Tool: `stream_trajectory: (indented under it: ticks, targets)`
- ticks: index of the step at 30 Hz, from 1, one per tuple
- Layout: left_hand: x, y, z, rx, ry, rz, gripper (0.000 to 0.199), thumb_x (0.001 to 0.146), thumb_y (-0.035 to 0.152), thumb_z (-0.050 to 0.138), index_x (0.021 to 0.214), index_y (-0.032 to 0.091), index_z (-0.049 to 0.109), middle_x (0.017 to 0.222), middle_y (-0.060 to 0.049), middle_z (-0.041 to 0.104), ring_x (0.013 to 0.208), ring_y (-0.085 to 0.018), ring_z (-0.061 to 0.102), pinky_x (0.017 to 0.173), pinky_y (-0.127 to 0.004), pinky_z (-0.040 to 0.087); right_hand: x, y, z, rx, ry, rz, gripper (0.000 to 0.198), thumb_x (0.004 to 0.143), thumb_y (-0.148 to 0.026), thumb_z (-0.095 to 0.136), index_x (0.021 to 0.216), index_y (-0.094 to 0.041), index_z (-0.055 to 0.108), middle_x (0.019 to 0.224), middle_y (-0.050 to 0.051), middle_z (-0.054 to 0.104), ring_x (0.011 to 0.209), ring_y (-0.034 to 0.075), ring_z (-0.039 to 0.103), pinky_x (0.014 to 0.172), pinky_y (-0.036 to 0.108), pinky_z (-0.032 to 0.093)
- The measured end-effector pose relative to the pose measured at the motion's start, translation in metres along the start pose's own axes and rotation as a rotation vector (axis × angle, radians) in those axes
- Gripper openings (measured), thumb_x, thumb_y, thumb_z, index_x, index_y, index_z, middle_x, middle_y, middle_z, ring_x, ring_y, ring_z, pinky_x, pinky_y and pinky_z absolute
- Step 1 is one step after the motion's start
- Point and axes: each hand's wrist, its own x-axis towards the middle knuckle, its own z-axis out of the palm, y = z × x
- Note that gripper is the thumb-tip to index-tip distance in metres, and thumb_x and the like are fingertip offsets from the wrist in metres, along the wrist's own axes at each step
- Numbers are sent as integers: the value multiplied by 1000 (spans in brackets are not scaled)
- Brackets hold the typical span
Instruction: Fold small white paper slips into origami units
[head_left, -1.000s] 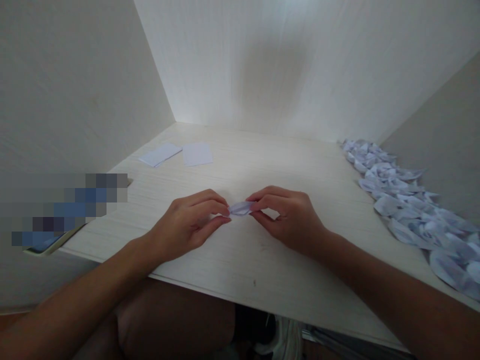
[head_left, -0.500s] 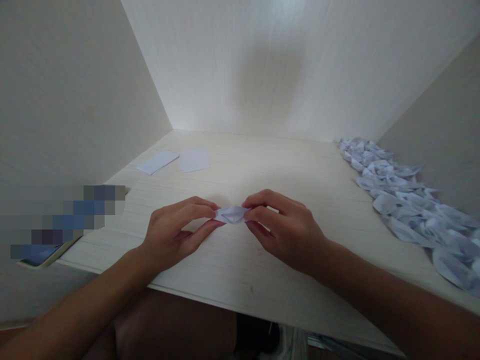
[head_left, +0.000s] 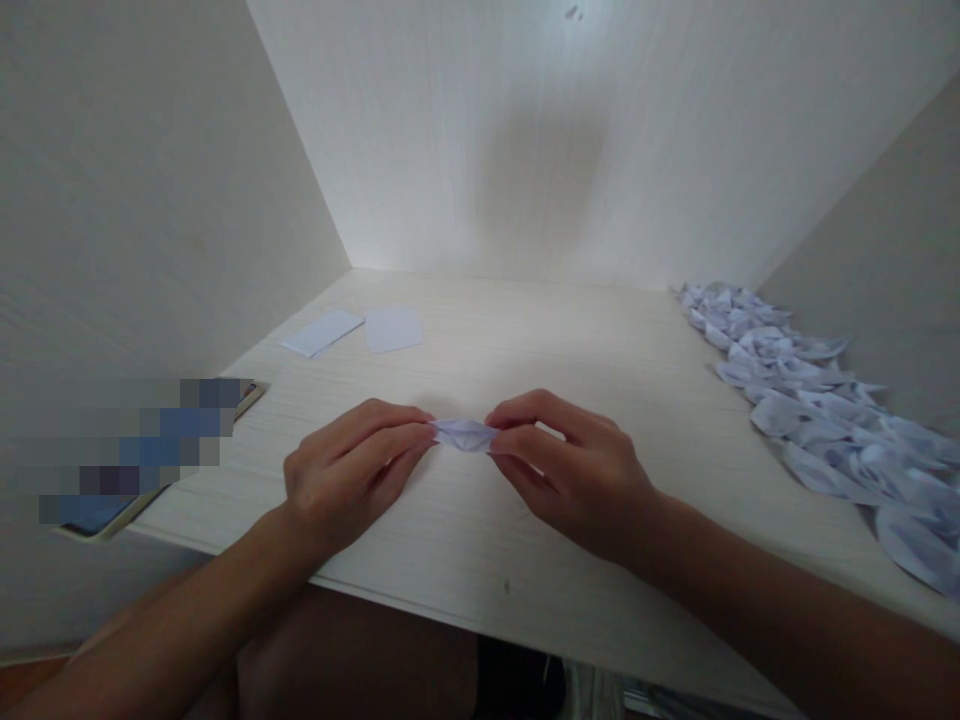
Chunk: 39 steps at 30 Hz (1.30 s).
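A small folded white paper boat (head_left: pixel 463 435) is held level just above the table, pointed at both ends with a raised peak in its middle. My left hand (head_left: pixel 360 465) pinches its left tip between thumb and fingers. At the opposite tip, my right hand (head_left: pixel 574 465) grips the paper the same way. Fingertips cover both ends of the boat, so only its centre shows.
Similar folded paper boats (head_left: pixel 817 400) lie heaped along the table's right side. At the back left rest a folded white paper (head_left: pixel 322 333) and a square sheet (head_left: pixel 394 330). A phone-like device (head_left: pixel 97 515), partly blurred out, lies at the left edge of the table (head_left: pixel 450 600). Walls enclose three sides.
My left hand's fingers have closed up around the boat's left tip, and the boat's middle opening looks narrower. The whole view has shifted slightly.
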Motion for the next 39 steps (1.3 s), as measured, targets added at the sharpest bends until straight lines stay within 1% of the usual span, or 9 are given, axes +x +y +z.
stream_trajectory:
  ticks: [6, 11, 15, 21, 24, 28, 32, 36, 39]
  targets:
    - [-3, -3, 0, -18, 6, -5, 22, 86, 4, 74, 102, 19, 71, 99, -5, 78, 85, -14, 74, 74, -23, 60, 0, 7, 5, 167, 69, 66, 10, 94, -14, 67, 91, -22, 62, 99, 5, 77, 86, 14, 74, 73, 25, 60]
    - [-6, -3, 1, -10, 12, 2, 19, 89, 7, 73, 102, 21, 71, 100, -4, 77, 85, -13, 73, 72, -22, 59, 0, 8, 6, 148, 98, 127, 18, 91, -14, 72, 89, -23, 57, 95, 3, 79, 83, 14, 76, 71, 23, 61]
    - [-6, -4, 3, 10, 10, 27, 13, 90, 8, 72, 96, 20, 71, 95, -4, 76, 79, -12, 72, 67, -21, 57, -1, 10, 7, 140, 87, 117, 18, 90, -17, 75, 90, -23, 58, 95, 3, 80, 83, 15, 77, 73, 25, 62]
    - [-5, -6, 5, -25, -14, 33, 12, 88, 7, 73, 96, 15, 71, 94, -7, 75, 81, -13, 70, 69, -21, 56, -2, 12, 5, 150, 34, 142, 39, 85, -26, 81, 117, -20, 59, 101, 7, 78, 82, 17, 76, 70, 27, 63]
    - [-5, -8, 5, -34, -30, 39, 11, 89, 7, 71, 98, 14, 71, 94, -8, 74, 81, -14, 69, 69, -22, 55, -1, 13, 4, 201, -10, 109, 33, 92, -22, 73, 122, -20, 60, 107, 8, 77, 90, 18, 76, 78, 29, 64]
    - [-5, -9, 5, -52, -83, 45, 11, 90, 6, 68, 99, 13, 70, 95, -9, 73, 82, -14, 68, 70, -22, 55, 0, 17, 5, 217, -80, 29, 23, 96, -16, 66, 119, -20, 64, 117, 10, 75, 105, 20, 74, 89, 33, 62]
    - [-4, -10, 6, -86, -142, 38, 12, 92, 7, 66, 102, 12, 70, 96, -9, 71, 82, -14, 67, 70, -21, 55, 0, 20, 6, 181, -146, -1, 17, 96, -16, 66, 112, -17, 70, 113, 11, 77, 97, 19, 75, 83, 31, 63]
    - [-2, -9, 8, -99, -170, 15, 17, 95, 14, 66, 111, 14, 71, 94, -8, 69, 79, -14, 66, 69, -22, 56, -1, 21, 8, 188, -143, 10, 15, 95, -15, 68, 109, -15, 73, 107, 10, 79, 94, 17, 76, 84, 28, 63]
    - [1, -7, 11, -142, -189, 16, 17, 97, 17, 63, 112, 13, 71, 100, -11, 71, 86, -15, 69, 76, -24, 58, -1, 21, 9, 189, -133, 26, 13, 92, -14, 71, 105, -16, 74, 105, 9, 79, 92, 17, 76, 84, 28, 63]
